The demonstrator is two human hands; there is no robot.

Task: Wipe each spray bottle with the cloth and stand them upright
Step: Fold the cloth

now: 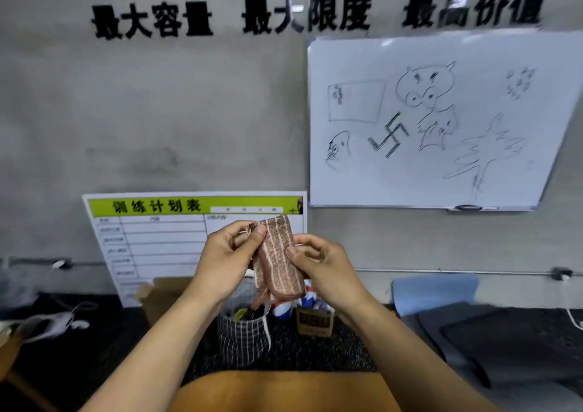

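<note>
A brown striped cloth (279, 260), folded into a narrow strip, is held up in front of the wall between both hands. My left hand (228, 257) pinches its upper left edge with thumb and fingers. My right hand (315, 262) grips its right edge, thumb on the front face. No spray bottle shows plainly; a red, white and blue striped object (284, 310) peeks out below the cloth, mostly hidden.
A checked fabric basket (243, 336) stands on the dark floor below my hands, next to a small cardboard box (315, 321). A wooden table edge (284, 389) lies at the bottom. A planner board (157, 241) leans on the wall; a whiteboard (441, 121) hangs at the right. Dark mats (504, 342) lie right.
</note>
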